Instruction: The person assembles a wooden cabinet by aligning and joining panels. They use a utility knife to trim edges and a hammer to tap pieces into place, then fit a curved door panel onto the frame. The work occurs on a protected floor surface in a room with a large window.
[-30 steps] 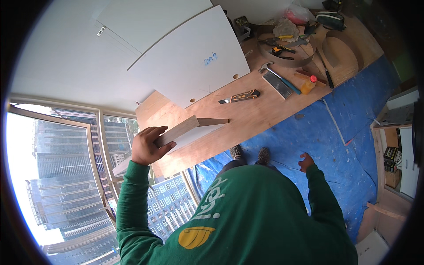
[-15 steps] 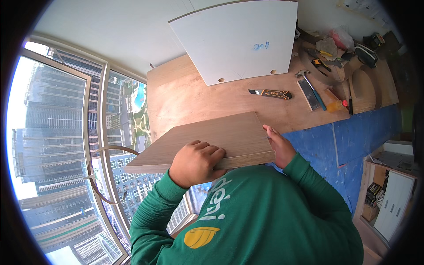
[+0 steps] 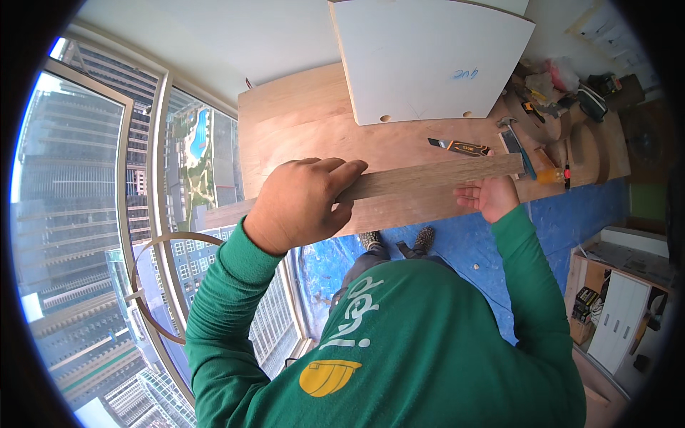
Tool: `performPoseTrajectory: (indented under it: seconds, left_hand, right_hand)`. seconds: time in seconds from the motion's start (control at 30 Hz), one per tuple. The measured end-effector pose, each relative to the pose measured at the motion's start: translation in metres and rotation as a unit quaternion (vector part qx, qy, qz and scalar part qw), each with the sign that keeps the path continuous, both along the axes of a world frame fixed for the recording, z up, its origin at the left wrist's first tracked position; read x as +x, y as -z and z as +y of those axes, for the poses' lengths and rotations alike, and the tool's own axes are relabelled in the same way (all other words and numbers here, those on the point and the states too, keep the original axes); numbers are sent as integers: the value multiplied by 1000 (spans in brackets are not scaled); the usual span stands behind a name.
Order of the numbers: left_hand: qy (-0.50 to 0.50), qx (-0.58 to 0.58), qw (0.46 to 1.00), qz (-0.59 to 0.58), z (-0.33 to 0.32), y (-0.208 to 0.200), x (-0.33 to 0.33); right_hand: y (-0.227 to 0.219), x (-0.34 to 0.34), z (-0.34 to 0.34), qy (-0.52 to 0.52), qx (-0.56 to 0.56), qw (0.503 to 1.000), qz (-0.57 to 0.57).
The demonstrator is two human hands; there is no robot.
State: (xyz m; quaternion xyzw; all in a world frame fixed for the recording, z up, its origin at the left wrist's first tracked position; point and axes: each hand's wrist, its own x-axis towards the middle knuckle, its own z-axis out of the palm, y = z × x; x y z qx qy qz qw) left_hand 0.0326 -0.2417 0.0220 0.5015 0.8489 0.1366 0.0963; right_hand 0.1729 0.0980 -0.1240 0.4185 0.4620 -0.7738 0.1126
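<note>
A wood-grain board is held up over the near side of the workbench, with its narrow long edge facing up. My left hand grips that edge toward the left, its thumb on the near side and its fingers over the top. At the other end, my right hand holds the board from the near side and underneath, and a fingertip shows beyond the far side. Most of the board's broad face is hidden from this angle. Behind it, an orange and black utility knife lies on the plywood bench top.
A white panel with two round holes stands at the back. Hammer, bottle and other tools crowd the right end. Curved edging strip hangs by the window at left. Blue sheeting covers the floor; a cabinet stands right.
The board has moved away from my body and tipped from showing its broad face to showing its narrow edge. Both hands have moved with it; my right hand has turned palm up.
</note>
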Motion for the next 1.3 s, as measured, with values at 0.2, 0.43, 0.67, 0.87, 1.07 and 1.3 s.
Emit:
performPoseTrajectory:
  seconds: [0.2, 0.43, 0.67, 0.87, 1.07, 1.3]
  left_hand:
    - [-1, -69, 998, -12, -2, 10, -46]
    - [23, -66, 998, 7, 11, 12, -62]
    - [-6, -60, 998, -3, 27, 10, -61]
    - [-34, -51, 998, 23, 35, 6, -41]
    - [-84, -62, 994, 14, 42, 7, -20]
    - [-102, -134, 983, -68, 42, 1, -21]
  right_hand:
    - [28, 5, -11, 44, 108, 992, 43]
    - [109, 82, -14, -16, 215, 975, -54]
    - [170, 120, 6, -32, 321, 941, -102]
    - [208, 52, 92, -185, 522, 832, 30]
    - [231, -24, 142, -312, 692, 652, -4]
    - [242, -58, 142, -409, 674, 611, -75]
